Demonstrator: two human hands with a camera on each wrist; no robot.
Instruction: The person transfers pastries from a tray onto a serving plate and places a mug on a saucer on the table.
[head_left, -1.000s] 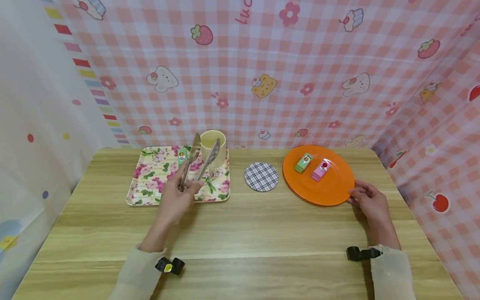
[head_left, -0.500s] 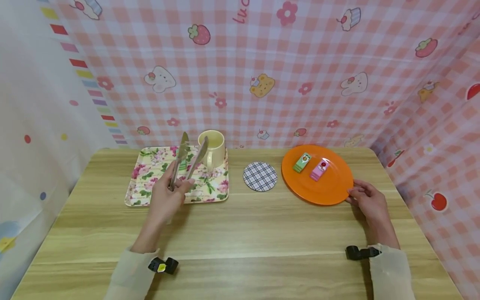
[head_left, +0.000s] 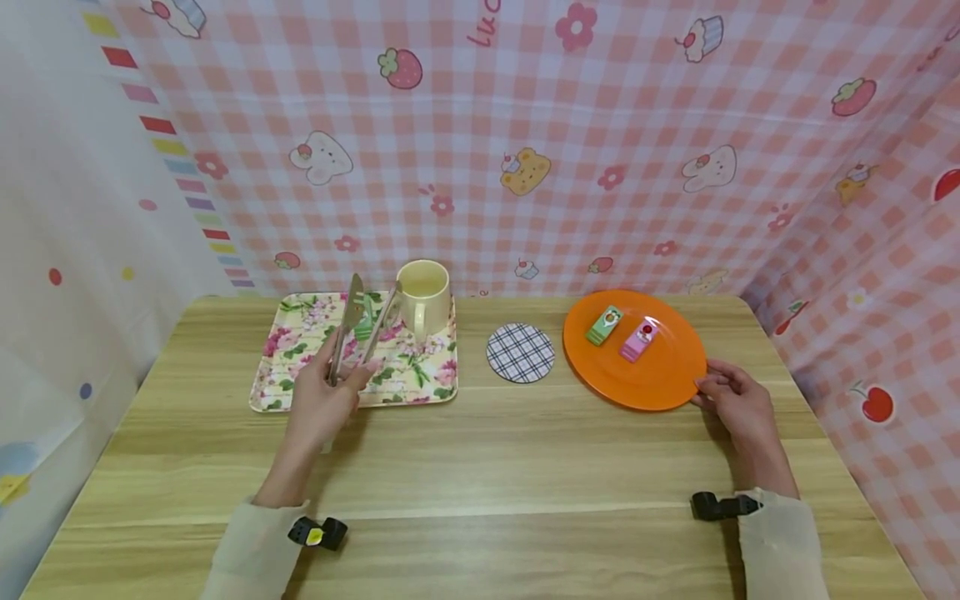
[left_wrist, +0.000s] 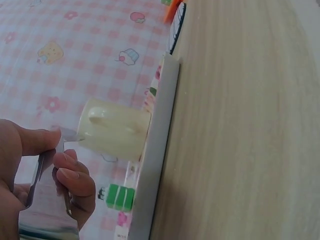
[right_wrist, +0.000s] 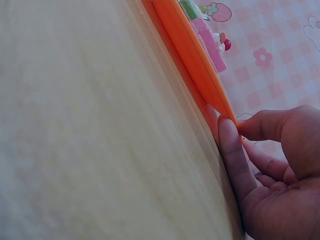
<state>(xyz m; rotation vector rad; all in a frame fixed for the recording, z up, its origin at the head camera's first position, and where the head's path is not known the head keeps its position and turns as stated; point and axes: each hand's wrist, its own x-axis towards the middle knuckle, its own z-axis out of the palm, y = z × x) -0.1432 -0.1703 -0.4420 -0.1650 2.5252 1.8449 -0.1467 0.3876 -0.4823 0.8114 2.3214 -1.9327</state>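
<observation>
My left hand (head_left: 326, 400) grips metal tongs (head_left: 348, 321) whose two arms stand apart above the floral tray (head_left: 281, 392). Between the tong tips, lying on the tray, is a small green cake-slice piece (head_left: 363, 321); the left wrist view shows this green piece (left_wrist: 120, 197) near the tray edge, beside the cream mug (left_wrist: 112, 130). At the right, my right hand (head_left: 742, 404) pinches the rim of the orange plate (head_left: 652, 392), thumb above and fingers below. That plate carries a second green slice (head_left: 604, 325) and a pink slice (head_left: 640, 340).
A round checked coaster (head_left: 521, 353) lies between the tray and the plate. The mug (head_left: 424, 300) stands upright at the tray's back right corner. A pink gingham cloth (head_left: 480, 167) hangs along the back edge of the wooden table (head_left: 525, 500).
My left hand has moved left with the tongs, from in front of the mug to over the green slice on the tray. The right hand has stayed at the plate rim.
</observation>
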